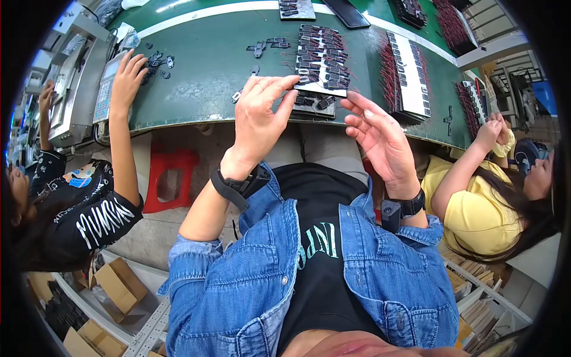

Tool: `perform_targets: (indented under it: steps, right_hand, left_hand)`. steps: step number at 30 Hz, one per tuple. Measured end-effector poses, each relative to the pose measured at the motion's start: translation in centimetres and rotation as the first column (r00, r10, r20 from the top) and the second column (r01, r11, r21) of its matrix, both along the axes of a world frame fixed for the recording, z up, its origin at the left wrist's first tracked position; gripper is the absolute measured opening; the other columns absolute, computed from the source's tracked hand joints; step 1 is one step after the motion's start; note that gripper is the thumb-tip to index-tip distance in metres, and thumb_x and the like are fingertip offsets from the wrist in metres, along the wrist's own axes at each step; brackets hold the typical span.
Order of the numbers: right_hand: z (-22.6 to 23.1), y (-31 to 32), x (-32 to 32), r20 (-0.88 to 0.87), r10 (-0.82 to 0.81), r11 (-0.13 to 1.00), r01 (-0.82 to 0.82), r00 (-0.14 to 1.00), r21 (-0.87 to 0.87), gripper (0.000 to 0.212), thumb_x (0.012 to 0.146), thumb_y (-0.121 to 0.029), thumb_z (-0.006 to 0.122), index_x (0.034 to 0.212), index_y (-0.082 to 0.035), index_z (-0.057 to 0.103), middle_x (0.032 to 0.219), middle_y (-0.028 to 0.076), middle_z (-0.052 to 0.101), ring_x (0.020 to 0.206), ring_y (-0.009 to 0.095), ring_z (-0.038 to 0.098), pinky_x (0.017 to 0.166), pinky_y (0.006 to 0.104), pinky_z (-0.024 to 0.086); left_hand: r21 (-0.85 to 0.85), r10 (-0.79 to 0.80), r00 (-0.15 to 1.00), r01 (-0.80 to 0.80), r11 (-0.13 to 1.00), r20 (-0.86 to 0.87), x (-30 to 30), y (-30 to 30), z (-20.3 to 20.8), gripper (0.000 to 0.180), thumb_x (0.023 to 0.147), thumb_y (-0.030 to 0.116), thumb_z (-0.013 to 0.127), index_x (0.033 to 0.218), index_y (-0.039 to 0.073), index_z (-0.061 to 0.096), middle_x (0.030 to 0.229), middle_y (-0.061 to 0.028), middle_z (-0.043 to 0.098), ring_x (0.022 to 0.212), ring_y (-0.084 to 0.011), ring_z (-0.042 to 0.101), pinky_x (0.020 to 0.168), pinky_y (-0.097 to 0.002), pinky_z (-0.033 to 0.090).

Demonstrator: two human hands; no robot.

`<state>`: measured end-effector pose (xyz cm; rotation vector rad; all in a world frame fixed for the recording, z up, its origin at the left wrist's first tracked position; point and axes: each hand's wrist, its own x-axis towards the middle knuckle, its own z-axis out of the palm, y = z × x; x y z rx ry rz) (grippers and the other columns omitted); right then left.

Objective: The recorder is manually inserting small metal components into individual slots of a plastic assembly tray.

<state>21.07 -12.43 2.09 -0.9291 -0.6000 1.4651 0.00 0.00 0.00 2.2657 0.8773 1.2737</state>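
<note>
A long green table (202, 71) curves across a workshop, with people seated along its near edge. The person's left hand (260, 113) is raised at that edge with its fingers spread and loose, its fingertips touching the near left corner of a white tray (324, 59) stacked with small black parts on red leads; it grips nothing. The right hand (380, 140) hangs just off the near right corner of the same tray, palm turned inward, fingers slack and apart, holding nothing. Both wrists carry black bands, and denim sleeves cover the forearms. Under the tray's near edge lie more loose black parts (315, 102), and a few others are scattered on the table to the tray's left (266, 45). To the tray's right stands a second white tray (410, 74) of the same parts. Far to the tray's left, a co-worker's hand (128, 80) rests on a grey machine (80, 89). Far right of the tray, another co-worker in yellow holds both hands (493, 132) together by the table's edge.
</note>
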Motion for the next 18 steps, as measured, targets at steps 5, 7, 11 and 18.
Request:
perform_targets:
  steps: [5,7,11,18]
  right_hand:
    - [0.0,0.5,-0.2,-0.011,-0.04,0.999,0.04,0.999,-0.003,0.052,0.1,-0.018,0.054,0.143,0.008,0.04,0.136,0.018,0.055,0.114,0.019,0.061,0.095,0.0324,0.052]
    - [-0.1,0.7,-0.6,-0.061,-0.107,0.994,0.106,0.992,-0.02,0.045,0.1,-0.016,0.055,0.138,0.008,0.046,0.13,0.017,0.059,0.112,0.02,0.062,0.093,0.032,0.054]
    - [-1.4,2.1,-0.5,-0.108,-0.213,0.977,0.209,0.971,-0.05,0.034,0.099,-0.013,0.058,0.127,0.005,0.055,0.119,0.015,0.064,0.107,0.02,0.065,0.091,0.0318,0.055]
    - [-1.5,3.6,0.3,-0.113,-0.15,0.988,0.147,0.982,-0.038,0.027,0.097,-0.014,0.061,0.118,0.003,0.058,0.111,0.013,0.066,0.1,0.021,0.067,0.09,0.0323,0.056]
  left_hand:
    - [-0.07,-0.004,1.0,0.004,0.998,-0.009,0.1,0.1,0.1,0.024,0.084,0.005,0.07,0.108,0.006,0.073,0.098,-0.0084,0.072,0.092,-0.0226,0.063,0.081,-0.0331,0.051]
    - [-0.093,-0.004,1.0,0.006,0.996,0.026,0.2,-0.1,-0.2,0.022,0.084,0.006,0.07,0.106,0.006,0.073,0.095,-0.0078,0.071,0.09,-0.0252,0.063,0.081,-0.0354,0.05]
    - [-0.146,-0.046,0.999,0.048,0.988,0.014,0.3,-0.5,-0.2,0.026,0.084,0.004,0.07,0.11,0.006,0.073,0.098,-0.0077,0.072,0.087,-0.0193,0.063,0.079,-0.0312,0.052]
    - [-0.196,-0.036,0.995,0.054,0.979,0.094,0.2,-0.5,-0.2,0.023,0.084,0.007,0.071,0.107,0.007,0.073,0.095,-0.007,0.07,0.088,-0.0223,0.062,0.078,-0.0334,0.051]
